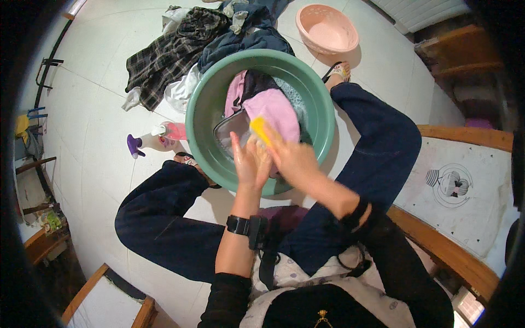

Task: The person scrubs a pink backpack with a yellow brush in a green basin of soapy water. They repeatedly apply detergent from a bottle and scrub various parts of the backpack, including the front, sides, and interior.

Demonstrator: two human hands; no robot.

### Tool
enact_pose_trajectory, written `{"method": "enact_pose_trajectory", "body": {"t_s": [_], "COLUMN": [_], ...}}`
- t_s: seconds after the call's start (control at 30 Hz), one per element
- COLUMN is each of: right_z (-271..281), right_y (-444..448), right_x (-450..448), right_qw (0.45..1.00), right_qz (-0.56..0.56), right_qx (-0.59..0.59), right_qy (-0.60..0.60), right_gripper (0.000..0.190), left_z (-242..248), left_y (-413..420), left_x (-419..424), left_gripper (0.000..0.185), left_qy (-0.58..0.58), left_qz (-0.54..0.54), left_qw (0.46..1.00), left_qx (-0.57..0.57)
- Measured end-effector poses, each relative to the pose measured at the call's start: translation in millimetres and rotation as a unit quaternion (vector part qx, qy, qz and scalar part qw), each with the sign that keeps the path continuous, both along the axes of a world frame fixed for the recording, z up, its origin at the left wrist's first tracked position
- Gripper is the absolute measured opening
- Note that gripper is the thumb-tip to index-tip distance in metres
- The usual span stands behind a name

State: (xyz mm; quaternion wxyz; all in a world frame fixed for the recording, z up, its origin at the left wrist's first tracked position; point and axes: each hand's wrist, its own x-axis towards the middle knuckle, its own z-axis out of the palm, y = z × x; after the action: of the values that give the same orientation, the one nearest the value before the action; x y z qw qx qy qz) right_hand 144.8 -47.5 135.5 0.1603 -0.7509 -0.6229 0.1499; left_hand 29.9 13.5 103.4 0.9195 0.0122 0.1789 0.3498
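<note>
A pink fabric item with black parts [277, 107], perhaps a bag, lies partly in sudsy water [292, 96] in a large green plastic basin [197, 141]. A dark-edged, clear or greyish panel [233, 129] shows beside the pink cloth. Over the near part of the basin is my left hand [251, 164], palm up with its thumb apart. My right hand [294, 160], blurred, grips a yellow brush-like tool [260, 130] right at my left fingers. Whether anything lies between the tool and those fingers is hidden.
Dark plaid cloth [172, 53], dark blue clothing [246, 41] and white cloth [182, 92] lie beyond the basin on the tiled floor. A spray bottle with a purple trigger [135, 146] lies left. A pink plastic basket [328, 28] stands far right; a wood-edged white surface [447, 197] is nearer.
</note>
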Motion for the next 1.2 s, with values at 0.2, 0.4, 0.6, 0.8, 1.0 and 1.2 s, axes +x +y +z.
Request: {"method": "enact_pose_trajectory", "body": {"t_s": [0.2, 0.4, 0.6, 0.8, 1.0, 1.2], "right_z": [-17, -29, -39, -44, -32, -6], "right_y": [30, 1, -6, 2, 14, 29], "right_x": [48, 41, 25, 30, 43, 56], "right_qw": [0.941, 0.911, 0.935, 0.916, 0.908, 0.897], "right_qz": [-0.142, -0.132, -0.117, -0.155, -0.123, -0.054], "right_qx": [0.049, 0.055, 0.024, -0.019, 0.106, 0.165], "right_qy": [0.304, 0.386, 0.334, 0.369, 0.387, 0.407], "right_gripper": [0.045, 0.079, 0.086, 0.071, 0.062, 0.061], "left_z": [-2, -4, -7, -20, -42, 3], "left_y": [3, 12, 15, 2, -5, 4], "left_x": [-2, -5, -5, 1, -5, -22], "left_gripper": [0.093, 0.093, 0.078, 0.057, 0.024, 0.027], "left_qy": [-0.017, -0.051, -0.005, 0.258, 0.489, 0.402], "left_qz": [0.002, -0.007, 0.008, -0.066, -0.188, -0.111], "left_qw": [1.0, 0.999, 1.0, 0.9, 0.73, 0.784], "left_qx": [-0.011, -0.012, 0.001, 0.346, 0.439, 0.459]}}
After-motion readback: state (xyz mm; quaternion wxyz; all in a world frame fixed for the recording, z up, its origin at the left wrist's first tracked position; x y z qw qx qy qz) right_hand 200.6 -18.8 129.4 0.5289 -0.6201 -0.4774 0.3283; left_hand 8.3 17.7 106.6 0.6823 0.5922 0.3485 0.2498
